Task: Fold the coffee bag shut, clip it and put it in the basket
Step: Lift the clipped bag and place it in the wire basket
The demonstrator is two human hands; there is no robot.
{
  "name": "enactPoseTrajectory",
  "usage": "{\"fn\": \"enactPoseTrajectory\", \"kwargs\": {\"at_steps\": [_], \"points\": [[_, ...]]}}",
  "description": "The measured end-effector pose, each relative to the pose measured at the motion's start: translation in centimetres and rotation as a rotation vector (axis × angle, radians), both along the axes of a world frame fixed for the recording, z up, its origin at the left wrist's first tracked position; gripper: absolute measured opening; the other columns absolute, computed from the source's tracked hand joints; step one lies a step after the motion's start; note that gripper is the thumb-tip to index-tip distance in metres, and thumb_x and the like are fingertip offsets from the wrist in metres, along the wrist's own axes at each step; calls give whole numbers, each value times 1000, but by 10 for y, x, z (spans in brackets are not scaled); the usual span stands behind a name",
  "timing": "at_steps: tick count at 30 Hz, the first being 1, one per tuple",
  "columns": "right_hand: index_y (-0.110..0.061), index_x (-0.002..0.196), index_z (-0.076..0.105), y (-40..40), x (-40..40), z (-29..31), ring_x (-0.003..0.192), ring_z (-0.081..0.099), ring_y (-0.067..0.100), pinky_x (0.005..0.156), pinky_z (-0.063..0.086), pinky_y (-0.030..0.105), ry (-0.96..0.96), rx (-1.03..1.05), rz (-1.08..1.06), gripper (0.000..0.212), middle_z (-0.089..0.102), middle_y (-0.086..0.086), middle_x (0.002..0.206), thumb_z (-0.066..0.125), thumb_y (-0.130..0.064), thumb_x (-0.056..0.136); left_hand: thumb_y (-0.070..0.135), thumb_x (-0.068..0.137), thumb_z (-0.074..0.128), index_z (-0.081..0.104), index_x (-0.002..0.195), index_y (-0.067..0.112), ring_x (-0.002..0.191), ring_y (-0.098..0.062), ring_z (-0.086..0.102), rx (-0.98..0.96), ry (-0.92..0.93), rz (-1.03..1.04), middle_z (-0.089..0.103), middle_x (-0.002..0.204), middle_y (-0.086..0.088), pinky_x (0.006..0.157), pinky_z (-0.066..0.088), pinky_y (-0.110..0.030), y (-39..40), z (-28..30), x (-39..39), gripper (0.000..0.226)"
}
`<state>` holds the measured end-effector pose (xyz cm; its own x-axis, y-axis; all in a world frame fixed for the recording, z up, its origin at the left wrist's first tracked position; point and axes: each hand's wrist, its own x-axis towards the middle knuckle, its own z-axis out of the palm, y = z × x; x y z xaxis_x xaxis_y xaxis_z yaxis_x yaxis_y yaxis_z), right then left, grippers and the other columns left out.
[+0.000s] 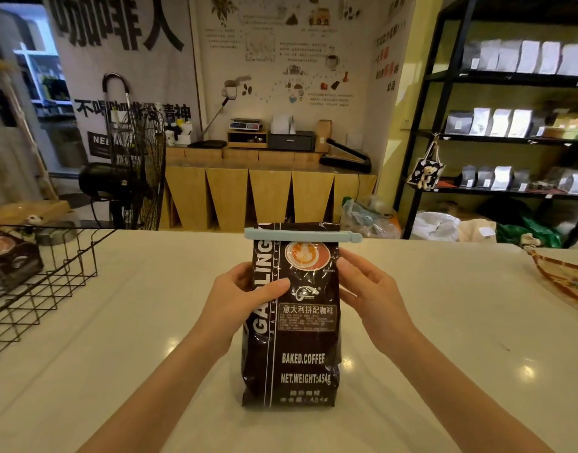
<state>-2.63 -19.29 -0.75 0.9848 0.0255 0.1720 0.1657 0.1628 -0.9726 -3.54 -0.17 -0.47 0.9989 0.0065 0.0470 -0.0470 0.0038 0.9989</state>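
Note:
A dark brown coffee bag (297, 348) stands upright on the white counter (150, 322), straight in front of me. A pale blue clip (300, 236) lies horizontally across its folded top. My left hand (238, 295) grips the bag's left side, thumb across the front. My right hand (366, 286) presses flat against the bag's right edge, fingers extended. The black wire basket (52, 279) sits at the left of the counter, well apart from the bag, and holds another dark coffee bag (10, 266).
A woven tray (562, 276) lies at the counter's right edge. Beyond the counter are a black floor fan (134, 171), a wooden back counter with a bag sealer (346, 158), and black shelves (510, 125) stocked with bags.

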Motion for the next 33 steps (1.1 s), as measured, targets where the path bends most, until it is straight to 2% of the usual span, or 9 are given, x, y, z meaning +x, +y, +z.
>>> {"fn": "enactPoseTrajectory", "kwargs": {"at_steps": [3, 8, 13, 18, 21, 23, 27, 29, 33], "points": [[-21, 105, 63, 7, -12, -15, 85, 69, 7, 67, 53, 18, 69, -126, 90, 38, 74, -6, 94, 62, -38, 72, 33, 45, 77, 62, 98, 19, 81, -16, 71, -23, -18, 23, 74, 92, 1, 69, 54, -31, -1, -1, -5, 57], [-21, 87, 68, 21, -8, -9, 75, 70, 6, 56, 51, 13, 44, -154, 112, 19, 76, -7, 79, 55, -34, 83, 29, 43, 79, 66, 87, 20, 75, -14, 71, -82, -37, 126, 76, 82, 3, 63, 54, -28, 6, 1, -10, 47], [-21, 82, 68, 60, 7, 25, 70, 70, 4, 57, 50, 13, -34, -170, 193, 21, 76, -10, 72, 53, -34, 84, 23, 48, 79, 64, 88, 22, 72, -12, 71, -128, -116, 233, 75, 79, 4, 58, 55, -25, 39, 32, -14, 43], [-23, 79, 67, 137, 25, 55, 76, 70, 6, 75, 52, 25, -95, -168, 280, 23, 75, -9, 75, 53, -41, 83, 18, 55, 80, 59, 76, 31, 64, -2, 69, -80, -259, 411, 71, 66, 13, 51, 52, -16, 104, 69, -23, 32], [-24, 81, 67, 199, 30, 72, 87, 69, 13, 83, 52, 31, -138, -157, 342, 24, 74, -3, 88, 52, -44, 83, 17, 57, 80, 62, 78, 27, 65, -4, 69, -50, -335, 512, 71, 76, 9, 53, 54, -17, 155, 87, -35, 30], [-26, 84, 65, 244, 31, 83, 90, 68, 13, 82, 52, 28, -177, -160, 402, 24, 73, -2, 93, 50, -45, 84, 17, 56, 80, 63, 81, 23, 68, -7, 70, -35, -371, 572, 72, 78, 7, 55, 55, -19, 193, 97, -42, 31], [-30, 80, 62, 334, 29, 101, 72, 65, -7, 61, 50, 10, -251, -226, 489, 24, 68, -15, 82, 46, -46, 88, 22, 54, 82, 62, 84, 26, 71, -2, 69, 29, -431, 733, 71, 82, 9, 60, 55, -20, 271, 110, -53, 36], [-32, 82, 61, 377, 29, 105, 77, 64, -5, 66, 50, 15, -283, -273, 486, 26, 66, -18, 83, 44, -50, 87, 25, 54, 82, 59, 83, 30, 70, 5, 67, 100, -470, 831, 67, 81, 15, 59, 53, -14, 307, 111, -58, 38], [-27, 113, 58, 451, 28, 102, 99, 60, 16, 72, 51, 30, -225, -372, 492, 43, 65, -8, 99, 41, -56, 86, 30, 56, 82, 61, 97, 23, 84, -1, 65, 208, -474, 991, 67, 89, 13, 70, 53, -20, 368, 96, -61, 47]]}}
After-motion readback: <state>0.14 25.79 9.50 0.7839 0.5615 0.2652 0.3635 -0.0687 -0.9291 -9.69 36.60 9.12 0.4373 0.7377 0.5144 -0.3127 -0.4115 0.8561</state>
